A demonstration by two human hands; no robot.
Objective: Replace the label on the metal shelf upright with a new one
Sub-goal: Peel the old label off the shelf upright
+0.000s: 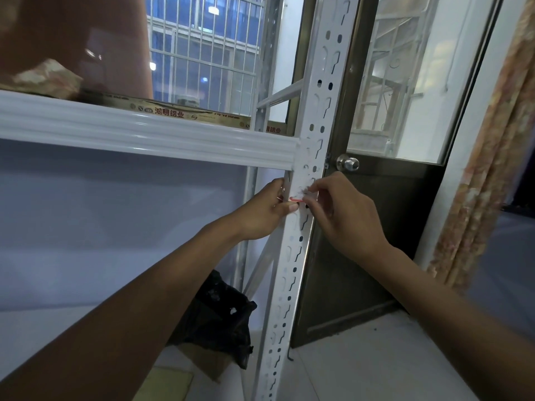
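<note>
A white perforated metal shelf upright (295, 256) runs from top to bottom through the middle of the head view. A small white label with a red edge (296, 197) sits on it just below the shelf beam. My left hand (262, 211) wraps the upright's left side, its thumb pressed under the label. My right hand (341, 211) comes from the right and pinches the label's right end between thumb and forefinger. Most of the label is hidden by my fingers.
A white shelf beam (144, 134) joins the upright from the left, with cardboard strips and a wrapped bundle on top. Behind stands a dark door with a round knob (348, 163). A black plastic bag (220, 311) lies low behind the upright. Patterned curtain (492, 157) hangs at right.
</note>
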